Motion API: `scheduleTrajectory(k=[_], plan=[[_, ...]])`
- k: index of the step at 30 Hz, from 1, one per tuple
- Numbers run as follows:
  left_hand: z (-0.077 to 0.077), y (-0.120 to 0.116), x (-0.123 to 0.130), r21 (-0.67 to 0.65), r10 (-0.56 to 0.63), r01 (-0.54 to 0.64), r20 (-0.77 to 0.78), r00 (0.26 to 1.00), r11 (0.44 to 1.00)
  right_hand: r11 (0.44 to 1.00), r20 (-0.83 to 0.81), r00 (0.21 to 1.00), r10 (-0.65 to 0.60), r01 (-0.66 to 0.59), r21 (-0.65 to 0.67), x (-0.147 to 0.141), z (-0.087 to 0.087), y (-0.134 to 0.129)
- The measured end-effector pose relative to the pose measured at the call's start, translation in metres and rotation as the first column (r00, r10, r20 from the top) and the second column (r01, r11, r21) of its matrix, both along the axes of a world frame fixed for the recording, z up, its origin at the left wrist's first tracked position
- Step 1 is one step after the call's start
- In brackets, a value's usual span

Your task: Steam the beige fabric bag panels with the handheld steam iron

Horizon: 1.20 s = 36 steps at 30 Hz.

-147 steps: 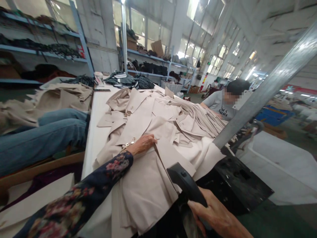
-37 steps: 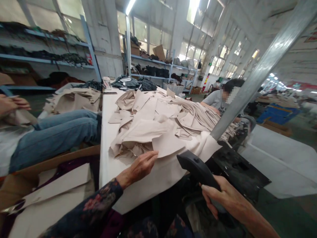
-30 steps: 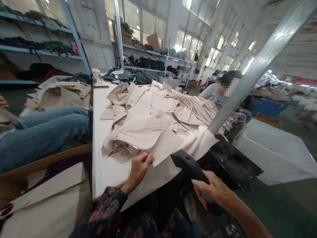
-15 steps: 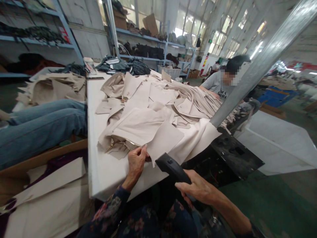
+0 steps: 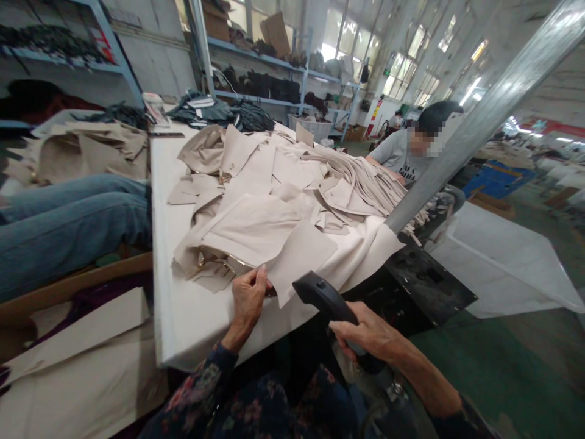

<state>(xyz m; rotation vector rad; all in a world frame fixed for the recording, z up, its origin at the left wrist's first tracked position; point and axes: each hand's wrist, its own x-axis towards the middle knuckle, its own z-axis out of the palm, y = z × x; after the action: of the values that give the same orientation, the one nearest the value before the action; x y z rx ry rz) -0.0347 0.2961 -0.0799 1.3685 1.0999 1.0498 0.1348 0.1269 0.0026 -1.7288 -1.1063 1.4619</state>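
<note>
Left hand (image 5: 247, 297) pinching the near edge of a beige fabric panel (image 5: 299, 256), thumb and fingers closed on the matte, stiff-looking cloth at 6 o'clock of the heap. Right hand (image 5: 365, 332) wrapping fully around the black moulded plastic handle (image 5: 323, 297), at 3 o'clock of the left hand. Panel lying flat on the white table (image 5: 183, 317), overlapping a pile of beige cut pieces (image 5: 292, 189), too many for counting. Resting at 12 o'clock: dark garments (image 5: 219, 113). Sitting at 2 o'clock: one co-worker (image 5: 406, 155); shirt lettering unreadable. Slanting across the right: one grey metal post (image 5: 479, 119).
</note>
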Motion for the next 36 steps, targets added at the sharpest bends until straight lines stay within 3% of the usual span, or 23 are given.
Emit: scheduleTrajectory(k=[9,13,20,30,36], plan=[[0.002,0.002,0.001,0.036,0.012,-0.009,-0.088,0.996,0.999,0.990,-0.039,0.990,0.138,-0.139,-0.033,-0.016,-0.013,0.004],[0.003,0.002,0.001,0.036,0.019,-0.016,-0.087,0.996,0.999,0.978,-0.043,0.981,0.191,-0.194,-0.072,-0.015,-0.007,-0.005],[0.001,0.002,0.002,0.032,0.020,-0.018,-0.068,0.998,0.999,0.982,0.037,0.986,0.160,-0.155,-0.110,-0.006,0.009,-0.023],[0.002,0.003,0.002,0.046,0.004,0.000,-0.083,0.997,0.999,0.971,0.018,0.973,0.231,-0.229,-0.061,-0.011,0.001,0.018],[0.004,0.002,0.002,0.013,0.017,-0.016,-0.078,0.997,1.000,0.935,0.060,0.940,0.335,-0.323,-0.149,-0.017,0.001,0.011]])
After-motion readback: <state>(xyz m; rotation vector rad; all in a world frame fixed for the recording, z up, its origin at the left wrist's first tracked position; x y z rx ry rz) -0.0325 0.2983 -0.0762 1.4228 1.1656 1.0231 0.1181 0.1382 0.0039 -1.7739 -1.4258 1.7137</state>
